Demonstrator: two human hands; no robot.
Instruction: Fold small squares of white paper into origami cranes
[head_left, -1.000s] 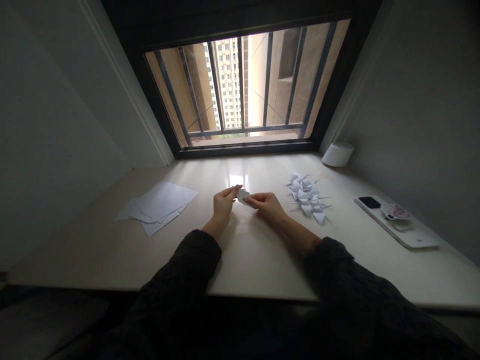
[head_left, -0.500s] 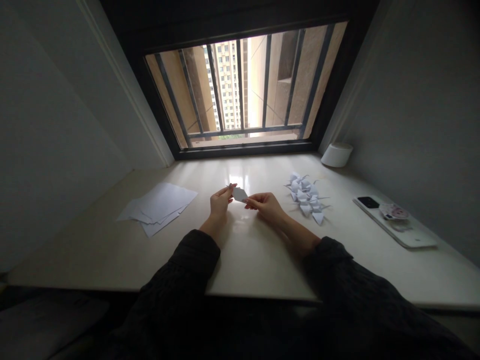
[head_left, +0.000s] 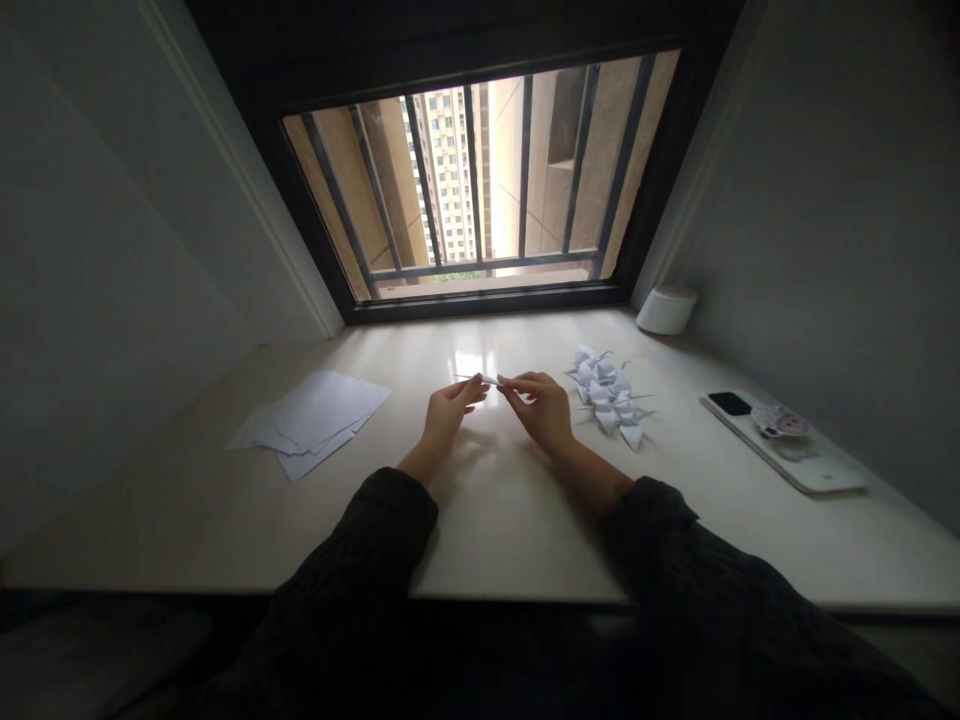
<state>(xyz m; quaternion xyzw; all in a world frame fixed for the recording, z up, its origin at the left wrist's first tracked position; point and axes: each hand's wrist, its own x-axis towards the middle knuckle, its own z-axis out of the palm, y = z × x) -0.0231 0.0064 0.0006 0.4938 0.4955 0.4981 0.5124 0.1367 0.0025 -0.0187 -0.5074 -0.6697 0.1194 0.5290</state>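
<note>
Over the middle of a pale tabletop (head_left: 510, 520), my left hand (head_left: 450, 410) and my right hand (head_left: 541, 408) pinch a small folded piece of white paper (head_left: 484, 380) between their fingertips. The paper lies nearly edge-on to the camera, so only a thin sliver shows. Both hands are closed on it, a little above the table. Dark sleeves cover both forearms. Just right of my right hand lies a heap of several folded white paper cranes (head_left: 611, 396).
A loose stack of white paper sheets (head_left: 311, 420) lies at the left. A white phone (head_left: 780, 450) with a round patterned grip lies at the right, and a white round container (head_left: 666, 309) stands in the far right corner. A barred window (head_left: 480, 180) backs the table.
The folded paper has turned from showing its flat face to lying nearly edge-on. Both hands have shifted slightly away from me, fingertips closer together.
</note>
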